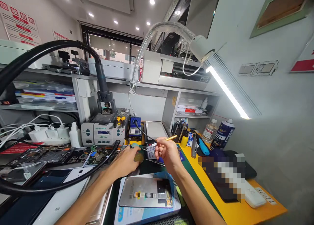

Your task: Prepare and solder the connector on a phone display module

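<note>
My right hand (pixel 168 153) is closed on a slim gold-coloured pen-like tool (pixel 171 137), which points up and to the right; its working end is hard to make out. Left of it, my left hand (pixel 127 161) has its fingers around a small round amber container (pixel 139 157). A small green round piece (pixel 135 146) shows by its fingertips. Below both hands lies a phone screen assembly (pixel 146 191), back side up with a flex cable showing, on a blue and white box (pixel 127 215).
A black hose (pixel 73 182) arches across the left over phones and circuit boards. Behind stand a grey rework station (pixel 101 133) and a blue soldering station (pixel 135 128). Bottles, including a spray can (pixel 222 133), and tools line the right. A lit lamp (pixel 228 91) hangs above.
</note>
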The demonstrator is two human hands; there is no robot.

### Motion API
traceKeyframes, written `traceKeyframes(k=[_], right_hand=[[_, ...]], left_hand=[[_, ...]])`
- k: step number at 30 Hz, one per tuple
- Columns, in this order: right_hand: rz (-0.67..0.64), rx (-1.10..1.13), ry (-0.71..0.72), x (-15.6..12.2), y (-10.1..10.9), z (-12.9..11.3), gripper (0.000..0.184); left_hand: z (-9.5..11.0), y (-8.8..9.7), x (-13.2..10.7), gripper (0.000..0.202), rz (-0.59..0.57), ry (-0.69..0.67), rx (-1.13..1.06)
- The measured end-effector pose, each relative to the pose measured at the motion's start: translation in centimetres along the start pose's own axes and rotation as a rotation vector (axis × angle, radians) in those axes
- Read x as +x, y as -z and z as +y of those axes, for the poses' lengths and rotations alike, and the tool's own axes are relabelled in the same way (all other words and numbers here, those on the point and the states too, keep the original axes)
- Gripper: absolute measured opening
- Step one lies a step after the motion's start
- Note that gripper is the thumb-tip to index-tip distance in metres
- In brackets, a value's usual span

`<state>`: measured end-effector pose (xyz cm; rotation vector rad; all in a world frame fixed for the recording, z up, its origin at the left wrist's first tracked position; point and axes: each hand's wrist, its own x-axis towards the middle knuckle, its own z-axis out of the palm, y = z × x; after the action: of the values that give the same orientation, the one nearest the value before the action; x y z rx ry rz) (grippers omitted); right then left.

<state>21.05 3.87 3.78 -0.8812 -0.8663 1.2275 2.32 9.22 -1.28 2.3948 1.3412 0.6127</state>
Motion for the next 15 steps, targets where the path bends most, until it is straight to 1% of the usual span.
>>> traceKeyframes(k=[2,4,7,8,9,10,11,13,14,15], right_hand=[[-0.026,-0.021,-0.005,0.2,0.3,-0.3,0.022],[-0.056,-0.037,-0.02,0.2,0.8,-0.9,0.023],[-0.118,-0.059,-0.059,-0.8,2.3,-2.0,0.023],[-0.145,-0.068,-0.081,-1.3,3.0,-2.4,0.023],[-0.175,-0.076,-0.108,-1.9,3.8,-2.8,0.024],[-0.204,-0.083,-0.142,-2.5,4.7,-3.2,0.025],[-0.23,-0.09,-0.179,-3.0,5.6,-3.6,0.025],[-0.264,-0.099,-0.253,-3.7,7.3,-4.1,0.023],[-0.274,-0.102,-0.288,-3.8,8.0,-4.3,0.022],[-0.28,-0.103,-0.319,-3.8,8.7,-4.4,0.021]], left_hand=[[0.4,0.2,0.1,0.047,0.016,-0.015,0.006],[0.8,0.9,-0.1,0.047,0.044,-0.037,0.004],[1.9,2.5,-1.3,0.045,0.08,-0.062,-0.019],[2.4,3.0,-2.0,0.045,0.067,-0.069,-0.032],[2.9,3.4,-2.7,0.043,0.042,-0.092,-0.045],[3.5,3.6,-3.5,0.04,-0.007,-0.126,-0.064],[4.1,3.7,-4.3,0.041,-0.088,-0.166,-0.09],[5.2,3.4,-5.6,0.042,-0.207,-0.257,-0.098],[5.6,3.1,-6.2,0.04,-0.246,-0.294,-0.098],[5.8,2.7,-6.6,0.04,-0.256,-0.323,-0.093]])
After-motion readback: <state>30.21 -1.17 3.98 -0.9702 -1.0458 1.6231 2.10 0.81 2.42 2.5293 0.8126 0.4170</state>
